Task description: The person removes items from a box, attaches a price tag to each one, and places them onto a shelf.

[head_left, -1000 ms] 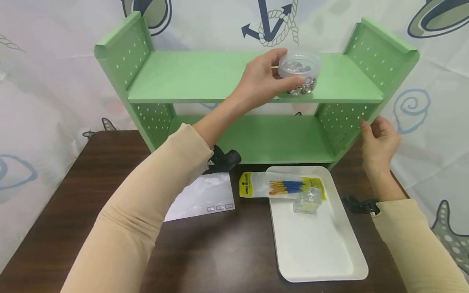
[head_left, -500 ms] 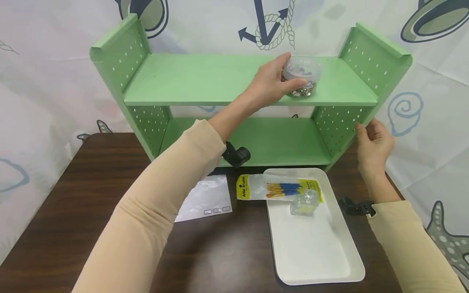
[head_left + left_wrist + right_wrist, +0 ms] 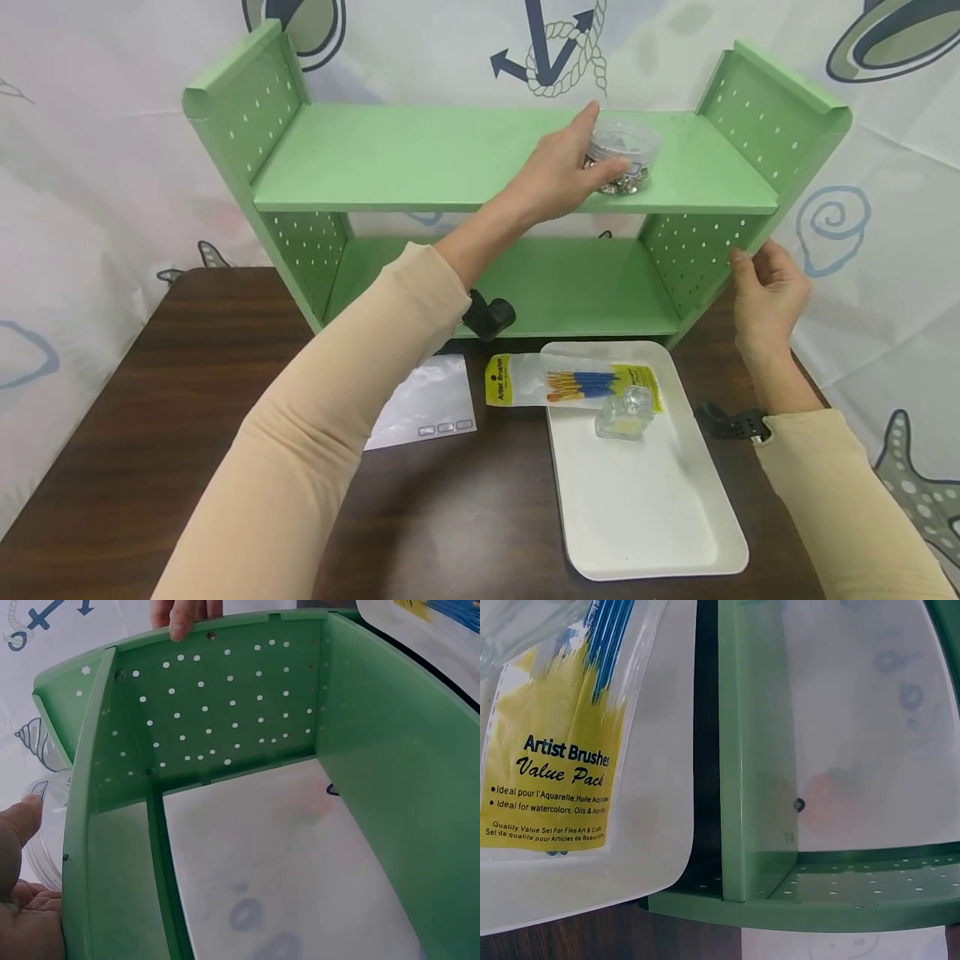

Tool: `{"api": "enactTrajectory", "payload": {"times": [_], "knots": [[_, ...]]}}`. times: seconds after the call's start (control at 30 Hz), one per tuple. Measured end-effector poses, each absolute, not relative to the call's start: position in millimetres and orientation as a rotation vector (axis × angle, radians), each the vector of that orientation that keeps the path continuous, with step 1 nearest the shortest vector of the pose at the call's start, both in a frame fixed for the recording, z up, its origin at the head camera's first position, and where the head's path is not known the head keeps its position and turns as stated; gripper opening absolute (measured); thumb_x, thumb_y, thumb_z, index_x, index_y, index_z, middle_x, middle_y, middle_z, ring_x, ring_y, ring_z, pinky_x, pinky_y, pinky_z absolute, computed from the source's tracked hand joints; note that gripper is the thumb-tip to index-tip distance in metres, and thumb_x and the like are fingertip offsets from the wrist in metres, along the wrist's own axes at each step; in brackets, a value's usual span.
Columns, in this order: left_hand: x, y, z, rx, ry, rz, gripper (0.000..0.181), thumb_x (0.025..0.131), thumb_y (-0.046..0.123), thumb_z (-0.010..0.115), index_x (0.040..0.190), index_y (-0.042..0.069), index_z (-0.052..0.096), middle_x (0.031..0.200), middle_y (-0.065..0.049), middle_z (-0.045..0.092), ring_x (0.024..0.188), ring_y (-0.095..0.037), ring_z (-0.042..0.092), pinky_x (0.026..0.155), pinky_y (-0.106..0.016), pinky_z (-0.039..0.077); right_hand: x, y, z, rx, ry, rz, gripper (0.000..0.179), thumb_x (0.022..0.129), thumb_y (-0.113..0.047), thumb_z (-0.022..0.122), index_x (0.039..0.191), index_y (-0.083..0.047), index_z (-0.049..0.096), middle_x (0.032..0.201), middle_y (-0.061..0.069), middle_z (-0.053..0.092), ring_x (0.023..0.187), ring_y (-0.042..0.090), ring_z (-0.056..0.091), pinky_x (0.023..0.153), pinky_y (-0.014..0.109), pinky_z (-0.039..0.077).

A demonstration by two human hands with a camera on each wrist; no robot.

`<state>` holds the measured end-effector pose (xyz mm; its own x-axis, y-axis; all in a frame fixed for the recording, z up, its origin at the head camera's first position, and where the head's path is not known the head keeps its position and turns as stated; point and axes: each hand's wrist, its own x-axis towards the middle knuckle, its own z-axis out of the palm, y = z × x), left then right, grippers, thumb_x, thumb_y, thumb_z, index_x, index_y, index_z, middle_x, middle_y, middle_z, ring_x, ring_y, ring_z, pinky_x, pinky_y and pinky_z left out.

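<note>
My left hand [image 3: 558, 175] grips a clear round plastic jar [image 3: 628, 154] with a lid and small shiny pieces inside. The jar stands on the right half of the upper board of a green metal shelf [image 3: 397, 158], its base close to the front edge. In the left wrist view, the thumb [image 3: 28, 814] lies against the jar's side, partly behind the shelf. At the shelf's right side, my right hand [image 3: 772, 292] pinches the front edge of the perforated side panel [image 3: 693, 250]. Its other fingers are partly hidden behind that panel.
In front of the shelf lies a white tray [image 3: 652, 508]. A packet of artist brushes [image 3: 577, 382] overlaps its left rim, with a clear glass bottle [image 3: 625, 414] beside it. A white sheet [image 3: 431, 400] lies on the dark wooden table [image 3: 442, 517], partly under my left arm.
My left hand has shifted the jar a little to the right along the upper board. The right hand keeps its hold on the side panel. The head view has shifted slightly.
</note>
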<state>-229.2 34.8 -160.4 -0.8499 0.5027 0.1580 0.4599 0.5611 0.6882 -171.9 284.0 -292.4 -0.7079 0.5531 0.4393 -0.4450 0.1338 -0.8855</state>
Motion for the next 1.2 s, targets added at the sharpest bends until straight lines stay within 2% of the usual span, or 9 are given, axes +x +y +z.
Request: {"api": "enactTrajectory", "payload": {"times": [0.2,0.6,0.83,0.9,0.93,0.97,1.07,1.13,1.2], "knots": [[-229,35,-160,0.847,2.757,1.176,0.081,0.094,0.034,0.055,0.151,0.007,0.003,0.138,-0.008,0.047,0.116,-0.014,0.05,0.096,-0.017,0.038,-174,286,-295,-0.107,-1.646,1.696,0.021,0.085,0.009,0.059,0.104,0.006,0.068,0.086,0.002,0.071,0.076,0.011,0.065,0.066,0.014,0.05],[-227,33,-161,0.812,2.791,1.177,0.086,0.092,0.037,0.058,0.151,0.009,0.003,0.143,-0.006,0.042,0.124,-0.013,0.046,0.102,-0.016,0.034,-172,281,-293,-0.111,-1.639,1.717,0.022,0.084,0.01,0.059,0.104,0.006,0.068,0.088,0.004,0.071,0.077,0.012,0.066,0.067,0.014,0.05],[-221,24,-161,0.8,2.838,1.229,0.088,0.09,0.044,0.059,0.152,0.013,0.005,0.157,0.004,0.015,0.14,-0.003,0.016,0.109,-0.012,0.015,-173,282,-291,-0.109,-1.628,1.727,0.021,0.083,0.011,0.059,0.102,0.006,0.068,0.086,0.003,0.072,0.075,0.011,0.066,0.066,0.014,0.05],[-218,20,-161,0.804,2.837,1.274,0.087,0.089,0.043,0.06,0.151,0.014,0.006,0.157,0.006,0.014,0.13,-0.003,0.036,0.109,-0.011,0.015,-174,284,-292,-0.124,-1.646,1.714,0.021,0.084,0.01,0.06,0.102,0.006,0.069,0.085,0.001,0.071,0.074,0.01,0.065,0.065,0.014,0.049],[-216,19,-162,0.81,2.836,1.296,0.087,0.089,0.043,0.06,0.151,0.014,0.007,0.157,0.006,0.014,0.117,-0.004,0.048,0.108,-0.01,0.015,-175,285,-292,-0.129,-1.654,1.711,0.021,0.084,0.009,0.06,0.102,0.005,0.068,0.085,0.001,0.071,0.074,0.01,0.065,0.065,0.014,0.049],[-214,17,-162,0.819,2.834,1.317,0.086,0.089,0.043,0.06,0.151,0.014,0.008,0.157,0.006,0.014,0.099,-0.006,0.053,0.108,-0.01,0.016,-175,286,-292,-0.135,-1.661,1.706,0.021,0.084,0.009,0.06,0.103,0.005,0.069,0.085,0.0,0.071,0.074,0.009,0.065,0.065,0.014,0.049],[-206,11,-164,0.874,2.792,1.424,0.082,0.09,0.038,0.061,0.151,0.013,0.012,0.156,0.005,0.016,0.094,-0.006,0.054,0.105,-0.009,0.022,-174,286,-292,-0.148,-1.674,1.698,0.02,0.084,0.008,0.061,0.102,0.005,0.069,0.083,-0.002,0.071,0.072,0.008,0.064,0.064,0.014,0.048],[-200,8,-168,0.94,2.752,1.513,0.079,0.091,0.033,0.062,0.15,0.01,0.015,0.156,0.002,0.018,0.12,-0.004,0.048,0.103,-0.008,0.026,-173,285,-290,-0.148,-1.678,1.692,0.02,0.084,0.009,0.06,0.101,0.005,0.069,0.082,-0.002,0.07,0.07,0.007,0.063,0.063,0.014,0.048],[-191,5,-172,1.016,2.693,1.622,0.076,0.091,0.026,0.063,0.149,0.006,0.018,0.156,-0.002,0.021,0.139,-0.005,0.026,0.102,-0.009,0.028,-171,284,-289,-0.147,-1.682,1.687,0.02,0.083,0.009,0.06,0.101,0.005,0.069,0.08,-0.003,0.07,0.069,0.006,0.062,0.062,0.014,0.047]]}}
